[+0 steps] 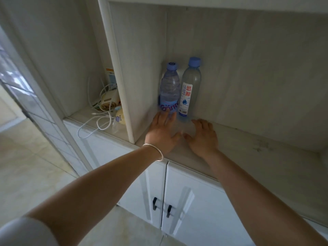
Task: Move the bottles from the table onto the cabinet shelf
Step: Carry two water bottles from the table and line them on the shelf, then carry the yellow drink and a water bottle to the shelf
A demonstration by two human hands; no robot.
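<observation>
Standing shelved: "思源"-labelled bottle [189, 89].

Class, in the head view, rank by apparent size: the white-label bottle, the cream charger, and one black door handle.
1. White-label bottle
2. Cream charger
3. Black door handle

The handle sits nearer the camera, so its true size relative to the charger is unsure.
</observation>
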